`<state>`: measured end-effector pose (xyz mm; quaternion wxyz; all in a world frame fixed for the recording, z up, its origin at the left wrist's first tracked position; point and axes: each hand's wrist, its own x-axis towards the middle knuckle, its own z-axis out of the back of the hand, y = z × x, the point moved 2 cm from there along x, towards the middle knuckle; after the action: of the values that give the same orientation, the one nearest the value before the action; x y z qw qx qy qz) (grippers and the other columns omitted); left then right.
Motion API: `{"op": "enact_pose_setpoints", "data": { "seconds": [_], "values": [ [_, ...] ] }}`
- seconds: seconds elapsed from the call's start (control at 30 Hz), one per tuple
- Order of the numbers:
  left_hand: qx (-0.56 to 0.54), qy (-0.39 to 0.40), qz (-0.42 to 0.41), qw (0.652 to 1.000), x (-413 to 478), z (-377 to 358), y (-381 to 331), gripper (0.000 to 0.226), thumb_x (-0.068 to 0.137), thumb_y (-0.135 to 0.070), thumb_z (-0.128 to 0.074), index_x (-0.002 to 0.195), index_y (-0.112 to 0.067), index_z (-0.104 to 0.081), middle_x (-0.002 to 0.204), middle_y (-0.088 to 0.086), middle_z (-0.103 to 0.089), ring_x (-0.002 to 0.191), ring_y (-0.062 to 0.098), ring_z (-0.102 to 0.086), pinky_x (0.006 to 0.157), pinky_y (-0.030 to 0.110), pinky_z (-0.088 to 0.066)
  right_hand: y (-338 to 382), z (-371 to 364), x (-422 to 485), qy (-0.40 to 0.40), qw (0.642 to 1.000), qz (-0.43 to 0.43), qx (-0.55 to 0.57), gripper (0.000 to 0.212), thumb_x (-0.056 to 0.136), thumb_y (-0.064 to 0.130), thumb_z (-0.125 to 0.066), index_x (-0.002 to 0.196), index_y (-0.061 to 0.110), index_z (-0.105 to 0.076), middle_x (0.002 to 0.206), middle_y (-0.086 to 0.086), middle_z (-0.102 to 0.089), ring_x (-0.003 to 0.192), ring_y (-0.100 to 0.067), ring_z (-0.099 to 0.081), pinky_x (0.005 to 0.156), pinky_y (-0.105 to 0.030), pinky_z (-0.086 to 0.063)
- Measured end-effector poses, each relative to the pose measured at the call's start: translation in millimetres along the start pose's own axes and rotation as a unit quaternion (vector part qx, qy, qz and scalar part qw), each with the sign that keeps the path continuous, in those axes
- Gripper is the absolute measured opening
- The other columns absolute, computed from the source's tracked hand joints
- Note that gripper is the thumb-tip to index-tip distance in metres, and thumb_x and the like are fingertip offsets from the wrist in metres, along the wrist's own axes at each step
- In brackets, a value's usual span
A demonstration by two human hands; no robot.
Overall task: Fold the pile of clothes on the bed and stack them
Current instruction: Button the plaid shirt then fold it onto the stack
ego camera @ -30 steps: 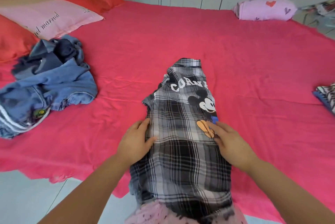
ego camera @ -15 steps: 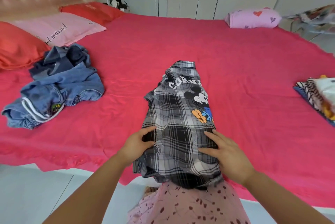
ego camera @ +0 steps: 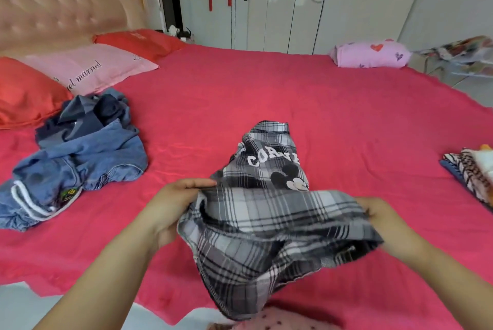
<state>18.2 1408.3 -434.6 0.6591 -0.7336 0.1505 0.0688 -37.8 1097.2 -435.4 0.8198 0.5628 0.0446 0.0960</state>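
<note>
At the near edge of the bed (ego camera: 240, 94), above a strip of the person's pink dotted garment (ego camera: 280, 323), both hands hold the plaid shirt (ego camera: 266, 223) by its lower half; the left hand (ego camera: 173, 209) pinches the shirt's left side with the thumb on top and the fingers tucked under the cloth, and the right hand (ego camera: 384, 220) grips the right side, its fingers curled into the fabric and partly hidden by it. The shirt's long axis runs from the bed's near edge toward its far side. The collar end points away from the person and lies flat on the sheet, with the white lettering and a cartoon mouse print facing up. The hem end is raised off the bed in a loose, sagging band between the two hands, and its lowest part hangs over the near edge. Toward the left side of the bed lies a crumpled denim pile (ego camera: 80, 158), well apart from the shirt, and at the right edge sits a folded stack (ego camera: 469, 172) of patterned clothes, cut off by the frame. At the head of the bed, on the left, a pink pillow (ego camera: 88, 70) lies between two red pillows (ego camera: 24, 92) before a padded headboard (ego camera: 53, 9), and a lilac pillow (ego camera: 370, 54) rests at the far right corner; beyond the bed stand white wardrobe doors (ego camera: 346, 4)
</note>
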Motion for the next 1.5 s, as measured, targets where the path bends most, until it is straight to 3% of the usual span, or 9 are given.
{"op": "enact_pose_setpoints", "data": {
  "seconds": [0.13, 0.23, 0.37, 0.5, 0.63, 0.77, 0.97, 1.17, 1.5],
  "values": [
    [-0.088, -0.001, -0.014, 0.996, 52, -15, -46, 0.024, 0.086, 0.010, -0.039, 0.081, 0.007, -0.062, 0.074, 0.018, -0.068, 0.057, 0.020, -0.066, 0.054, 0.026, -0.056, 15, 31, 74, -0.107, 0.994, -0.007, 0.014, 0.086, 0.032, 0.074, -0.076, 0.079, 0.002, -0.073, 0.083, -0.012, -0.071, 0.077, -0.019, -0.063, 0.074, -0.032, -0.051],
    [-0.208, -0.041, -0.006, 0.977, 107, -24, -78, 0.022, 0.092, 0.006, -0.037, 0.077, 0.005, -0.053, 0.065, 0.016, -0.058, 0.040, 0.013, -0.060, 0.044, 0.022, -0.054, 12, 55, 146, -0.175, 0.982, -0.037, 0.054, 0.028, 0.078, 0.029, -0.067, 0.080, 0.001, -0.064, 0.081, -0.015, -0.068, 0.075, -0.020, -0.056, 0.070, -0.032, -0.046],
    [-0.358, -0.081, -0.060, 0.928, 178, -26, -87, 0.034, 0.096, -0.013, -0.049, 0.128, -0.003, -0.044, 0.128, 0.022, -0.045, 0.082, 0.028, -0.067, 0.075, 0.035, -0.058, -14, 80, 223, -0.250, 0.950, -0.158, 0.105, 0.019, 0.089, 0.013, -0.054, 0.071, 0.008, -0.055, 0.067, -0.006, -0.058, 0.059, -0.019, -0.049, 0.058, -0.025, -0.039],
    [0.009, -0.146, -0.028, 0.989, 206, -15, -14, 0.057, 0.092, -0.028, -0.056, 0.142, -0.011, -0.033, 0.144, 0.009, -0.041, 0.127, 0.026, -0.045, 0.109, 0.039, -0.032, -76, 61, 232, -0.227, 0.926, -0.274, 0.128, 0.032, 0.092, 0.039, -0.051, 0.073, 0.014, -0.051, 0.070, -0.003, -0.052, 0.062, -0.016, -0.045, 0.061, -0.027, -0.030],
    [0.158, -0.141, 0.034, 0.977, 196, -16, 46, 0.072, 0.085, -0.044, -0.061, 0.142, -0.010, -0.033, 0.142, 0.009, -0.044, 0.128, 0.022, -0.045, 0.107, 0.034, -0.034, -124, 35, 193, -0.167, 0.918, -0.269, 0.241, 0.060, 0.082, 0.067, -0.033, 0.106, 0.015, -0.052, 0.095, -0.003, -0.065, 0.091, -0.016, -0.059, 0.082, -0.032, -0.043],
    [0.252, -0.139, -0.005, 0.958, 191, -28, 54, 0.069, 0.085, -0.041, -0.062, 0.140, -0.009, -0.036, 0.139, 0.008, -0.048, 0.126, 0.022, -0.047, 0.097, 0.027, -0.035, -119, 18, 171, -0.068, 0.974, -0.163, 0.140, 0.098, 0.046, 0.085, -0.061, 0.121, 0.023, -0.054, 0.121, 0.008, -0.063, 0.111, -0.007, -0.057, 0.100, -0.027, -0.038],
    [0.407, -0.151, -0.063, 0.898, 196, -34, 65, 0.060, 0.085, -0.043, -0.059, 0.136, -0.018, -0.042, 0.127, 0.007, -0.058, 0.118, 0.027, -0.052, 0.096, 0.038, -0.044, -87, 6, 209, -0.084, 0.992, -0.085, -0.050, 0.039, 0.080, 0.050, -0.064, 0.111, 0.027, -0.063, 0.109, 0.011, -0.068, 0.104, -0.005, -0.061, 0.100, -0.035, -0.045],
    [0.442, -0.174, -0.077, 0.877, 189, -32, 75, 0.050, 0.082, -0.039, -0.061, 0.125, -0.016, -0.049, 0.116, 0.008, -0.062, 0.110, 0.030, -0.056, 0.089, 0.039, -0.046, -93, 5, 167, -0.151, 0.947, -0.214, -0.187, 0.043, 0.091, 0.041, -0.052, 0.090, 0.001, -0.068, 0.093, -0.017, -0.070, 0.093, -0.030, -0.064, 0.077, -0.035, -0.045],
    [0.501, -0.139, -0.081, 0.850, 107, -40, 70, 0.050, 0.085, -0.028, -0.054, 0.133, -0.021, -0.040, 0.121, 0.004, -0.062, 0.116, 0.026, -0.055, 0.093, 0.035, -0.039, -60, 4, 93, -0.064, 0.927, -0.281, -0.240, 0.030, 0.089, 0.035, -0.054, 0.064, 0.017, -0.052, 0.071, -0.002, -0.061, 0.072, -0.018, -0.057, 0.055, -0.025, -0.036]
  ]
}}
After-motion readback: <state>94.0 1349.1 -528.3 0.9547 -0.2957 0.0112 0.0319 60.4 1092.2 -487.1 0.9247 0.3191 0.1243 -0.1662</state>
